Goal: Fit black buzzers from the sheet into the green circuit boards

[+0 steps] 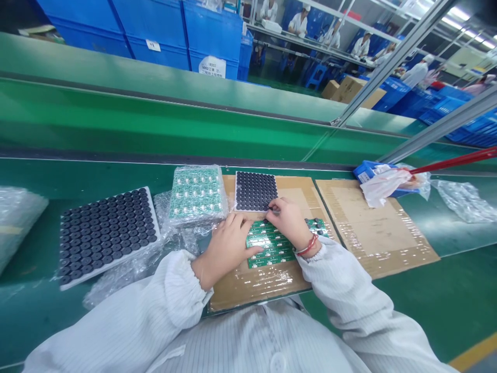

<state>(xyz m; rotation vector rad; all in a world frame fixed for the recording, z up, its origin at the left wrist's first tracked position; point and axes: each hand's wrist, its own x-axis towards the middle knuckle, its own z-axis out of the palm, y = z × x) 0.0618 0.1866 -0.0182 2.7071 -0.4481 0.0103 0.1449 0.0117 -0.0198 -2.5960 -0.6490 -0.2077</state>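
A green circuit board panel (267,246) lies on a cardboard sheet in front of me, with a few black round components (319,226) along its far edge. My left hand (229,243) rests at the panel's left edge, fingers spread and thumb over the board. Above the panel's far edge, my right hand (285,220) pinches a small black round component (271,208) by the near right corner of a tray (256,191) full of similar parts. My right fingers partly cover that component. The right hand and forearm hide part of the panel.
Bubble-wrapped green boards (198,191) sit left of the tray. Farther left lies a larger tray of black round parts (108,230). On the right are another cardboard sheet (376,228) and a blue bin (365,171) with plastic bags. Blue crates (155,26) stand beyond; people work in the background.
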